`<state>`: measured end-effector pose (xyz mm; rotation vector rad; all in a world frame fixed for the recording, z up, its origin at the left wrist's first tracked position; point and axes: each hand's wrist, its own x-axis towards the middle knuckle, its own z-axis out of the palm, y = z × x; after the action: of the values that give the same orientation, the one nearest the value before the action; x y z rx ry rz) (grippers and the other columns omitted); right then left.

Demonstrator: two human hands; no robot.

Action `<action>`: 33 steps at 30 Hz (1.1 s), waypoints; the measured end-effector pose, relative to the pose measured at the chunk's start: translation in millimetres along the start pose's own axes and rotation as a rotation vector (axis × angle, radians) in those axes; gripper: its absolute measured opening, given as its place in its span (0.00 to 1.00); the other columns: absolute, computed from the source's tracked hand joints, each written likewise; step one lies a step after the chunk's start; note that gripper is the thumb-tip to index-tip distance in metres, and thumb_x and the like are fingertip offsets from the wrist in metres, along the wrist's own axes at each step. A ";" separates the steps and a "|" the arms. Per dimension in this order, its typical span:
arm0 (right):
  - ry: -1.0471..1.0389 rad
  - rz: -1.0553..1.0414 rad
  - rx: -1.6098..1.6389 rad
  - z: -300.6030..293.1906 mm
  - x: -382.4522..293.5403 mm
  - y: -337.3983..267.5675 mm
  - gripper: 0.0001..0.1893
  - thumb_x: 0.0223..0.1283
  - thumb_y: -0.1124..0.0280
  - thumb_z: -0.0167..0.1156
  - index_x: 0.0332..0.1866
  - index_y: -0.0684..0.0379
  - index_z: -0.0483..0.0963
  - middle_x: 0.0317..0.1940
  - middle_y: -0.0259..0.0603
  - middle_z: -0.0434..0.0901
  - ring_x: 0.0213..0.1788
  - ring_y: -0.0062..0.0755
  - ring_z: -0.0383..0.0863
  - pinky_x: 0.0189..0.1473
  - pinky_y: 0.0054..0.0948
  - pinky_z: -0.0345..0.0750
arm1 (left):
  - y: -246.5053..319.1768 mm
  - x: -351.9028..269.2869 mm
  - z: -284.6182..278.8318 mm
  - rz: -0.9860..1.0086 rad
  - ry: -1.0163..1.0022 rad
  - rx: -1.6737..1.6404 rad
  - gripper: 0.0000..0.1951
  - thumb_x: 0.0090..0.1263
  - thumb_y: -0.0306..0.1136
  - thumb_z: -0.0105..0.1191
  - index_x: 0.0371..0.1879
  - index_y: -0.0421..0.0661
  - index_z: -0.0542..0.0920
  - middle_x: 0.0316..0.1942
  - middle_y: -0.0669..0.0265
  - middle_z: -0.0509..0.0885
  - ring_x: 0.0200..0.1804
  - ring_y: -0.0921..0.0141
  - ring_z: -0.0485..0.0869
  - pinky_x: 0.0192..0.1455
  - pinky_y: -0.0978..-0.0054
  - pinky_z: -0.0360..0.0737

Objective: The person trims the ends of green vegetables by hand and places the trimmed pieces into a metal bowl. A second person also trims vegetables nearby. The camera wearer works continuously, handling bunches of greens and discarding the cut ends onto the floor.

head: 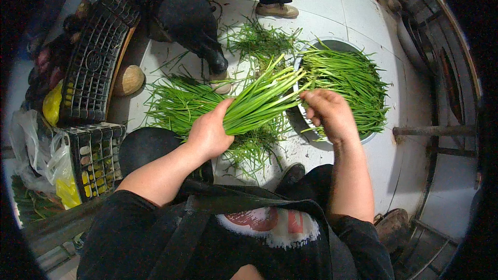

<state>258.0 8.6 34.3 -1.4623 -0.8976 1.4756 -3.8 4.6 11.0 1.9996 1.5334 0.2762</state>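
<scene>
My left hand [212, 130] grips a thick bunch of garlic chives [260, 99], its pale stem ends pointing up and to the right. At those stem ends is my right hand [327, 112], thumb and fingertips pinched together; a small bit of green shows at them, too blurred to tell whether it is loose or part of the bunch. Just beyond the right hand stands a round metal basin [334, 42] heaped with more chives [346, 81]. Under and behind my left hand, a loose pile of chives [183, 101] lies on the tiled floor.
Scraps of trimmed greens [264, 41] litter the white floor tiles [323, 4]. Opposite me sits a person, with a shoe [277, 10] beyond the scraps. Black plastic crates [93, 58] stack at left near a round tan melon or squash [129, 80]. A metal rack [435, 130] stands right.
</scene>
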 end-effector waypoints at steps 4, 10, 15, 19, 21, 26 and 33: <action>-0.085 0.108 -0.033 21.3 -3.5 7.5 0.09 0.51 0.70 0.62 0.30 0.64 0.73 0.16 0.32 0.73 0.16 0.15 0.67 0.17 0.15 0.62 | 0.2 -1.7 2.6 0.042 0.008 0.009 0.35 0.46 0.27 0.57 0.58 0.48 0.62 0.41 0.50 0.78 0.45 0.53 0.77 0.48 0.61 0.74; -0.039 -0.010 0.096 11.1 -2.2 2.9 0.07 0.51 0.71 0.60 0.24 0.59 0.70 0.14 0.31 0.71 0.14 0.16 0.64 0.17 0.16 0.60 | -2.2 -0.1 2.6 0.006 -0.024 -0.044 0.36 0.45 0.26 0.57 0.59 0.48 0.62 0.42 0.50 0.78 0.46 0.53 0.77 0.49 0.62 0.74; 0.004 -0.056 0.438 5.2 1.1 3.2 0.08 0.52 0.73 0.56 0.22 0.55 0.66 0.16 0.30 0.68 0.16 0.17 0.63 0.18 0.16 0.60 | -3.2 -0.4 2.8 0.040 0.004 -0.055 0.36 0.45 0.25 0.57 0.59 0.47 0.61 0.43 0.50 0.78 0.47 0.53 0.76 0.50 0.62 0.74; 0.003 -0.069 0.650 -8.4 4.1 5.3 0.07 0.52 0.72 0.56 0.24 0.54 0.65 0.16 0.29 0.65 0.17 0.18 0.61 0.20 0.18 0.60 | -4.1 -1.4 3.3 0.044 0.005 -0.048 0.35 0.46 0.24 0.56 0.59 0.46 0.61 0.44 0.49 0.77 0.47 0.53 0.76 0.50 0.62 0.73; 0.064 -0.078 0.767 -18.4 7.5 4.7 0.06 0.53 0.68 0.55 0.27 0.54 0.66 0.17 0.29 0.66 0.18 0.20 0.61 0.22 0.21 0.60 | -4.4 -1.3 3.1 0.036 0.004 -0.058 0.35 0.46 0.24 0.56 0.59 0.46 0.61 0.43 0.49 0.77 0.47 0.52 0.76 0.50 0.61 0.73; 0.035 -0.232 0.940 -41.9 5.8 0.0 0.05 0.52 0.67 0.54 0.29 0.56 0.70 0.21 0.32 0.69 0.21 0.23 0.64 0.27 0.23 0.64 | -4.9 0.4 2.2 0.041 0.035 -0.120 0.33 0.46 0.24 0.55 0.57 0.45 0.62 0.42 0.49 0.78 0.46 0.52 0.76 0.49 0.62 0.74; -0.100 -0.280 0.895 -38.8 2.3 1.3 0.05 0.53 0.73 0.55 0.35 0.59 0.71 0.31 0.39 0.74 0.24 0.22 0.68 0.27 0.18 0.69 | -13.0 8.0 -0.3 -0.052 0.059 -0.315 0.31 0.46 0.24 0.55 0.55 0.40 0.64 0.42 0.50 0.78 0.47 0.56 0.78 0.50 0.68 0.73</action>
<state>296.7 7.4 30.0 -0.5824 -0.3681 1.4547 -12.0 14.2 2.4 1.7166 1.4730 0.5255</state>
